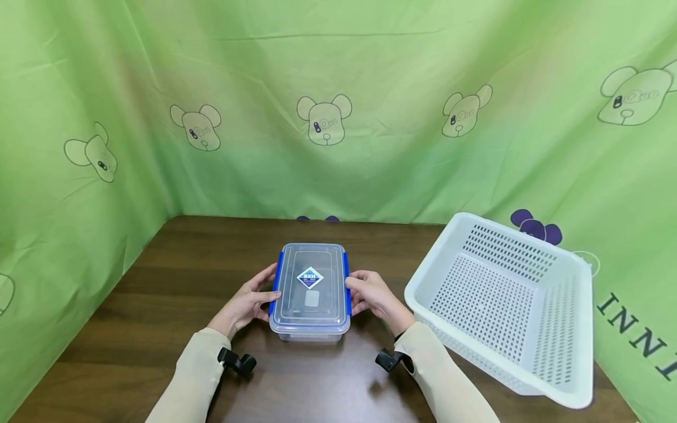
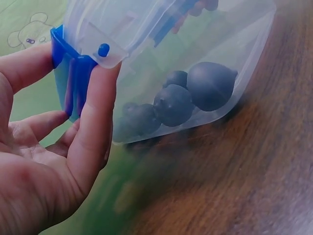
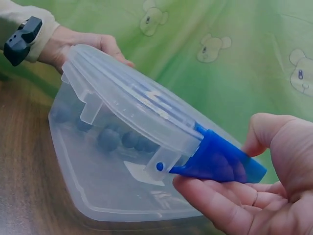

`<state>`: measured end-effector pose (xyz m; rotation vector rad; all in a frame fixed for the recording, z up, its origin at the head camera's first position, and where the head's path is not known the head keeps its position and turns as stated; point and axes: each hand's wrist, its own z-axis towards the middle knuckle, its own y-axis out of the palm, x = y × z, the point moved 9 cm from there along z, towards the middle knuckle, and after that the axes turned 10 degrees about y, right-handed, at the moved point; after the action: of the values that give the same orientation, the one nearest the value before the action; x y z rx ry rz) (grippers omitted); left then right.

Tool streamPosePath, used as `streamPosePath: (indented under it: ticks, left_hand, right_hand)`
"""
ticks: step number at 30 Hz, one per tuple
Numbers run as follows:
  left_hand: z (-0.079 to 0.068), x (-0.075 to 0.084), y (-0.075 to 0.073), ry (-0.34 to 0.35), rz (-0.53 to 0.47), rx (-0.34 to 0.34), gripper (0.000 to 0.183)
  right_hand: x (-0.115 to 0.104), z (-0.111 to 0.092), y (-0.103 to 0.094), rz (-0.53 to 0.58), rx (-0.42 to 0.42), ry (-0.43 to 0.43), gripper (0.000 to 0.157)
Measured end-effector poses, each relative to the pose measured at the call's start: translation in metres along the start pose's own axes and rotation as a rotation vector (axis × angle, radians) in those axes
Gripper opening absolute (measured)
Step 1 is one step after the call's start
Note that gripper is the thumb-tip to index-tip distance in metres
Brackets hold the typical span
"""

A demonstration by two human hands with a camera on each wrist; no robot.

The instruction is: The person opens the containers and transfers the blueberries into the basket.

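Note:
A clear plastic food container [image 1: 312,314] with a lid stands on the table, a blue-and-white diamond label on its top. Along its left side my left hand [image 1: 245,302] holds the blue latch [image 2: 73,81], thumb and fingers about it. On the opposite side my right hand [image 1: 374,295] pinches the other blue latch [image 3: 217,156], which sticks outward from the lid in the right wrist view. Several dark grey rounded objects [image 2: 210,85] lie inside, seen through the cloudy wall; one shows a small pointed tip. Their kind cannot be made out.
A white perforated plastic basket [image 1: 476,294] stands to the right, close to the right forearm, with its holed floor in view. The dark wooden table [image 1: 174,282] ends at a green curtain [image 1: 264,170] printed with mouse faces. Each wrist wears a black camera mount [image 1: 237,362].

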<state>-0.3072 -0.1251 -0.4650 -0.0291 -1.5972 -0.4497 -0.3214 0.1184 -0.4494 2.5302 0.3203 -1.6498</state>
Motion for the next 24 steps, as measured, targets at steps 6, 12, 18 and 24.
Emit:
streamPosePath:
  ticks: [6, 12, 18, 24]
  left_hand:
    - [-0.002, 0.002, 0.002, -0.001, 0.046, 0.019, 0.081]
    - [0.000, 0.006, 0.002, 0.005, 0.119, 0.022, 0.081]
    - [0.001, 0.007, 0.002, 0.020, 0.228, 0.081, 0.081]
    - [-0.001, 0.008, 0.003, 0.009, 0.265, 0.124, 0.081]
  right_hand:
    - [-0.007, -0.004, 0.002, -0.117, 0.036, -0.028, 0.033]
    - [-0.018, -0.009, 0.004, -0.215, 0.056, -0.051, 0.036]
    - [-0.018, -0.008, 0.002, -0.212, 0.051, -0.049, 0.033]
    - [-0.016, -0.007, 0.005, -0.231, 0.030, -0.041, 0.029]
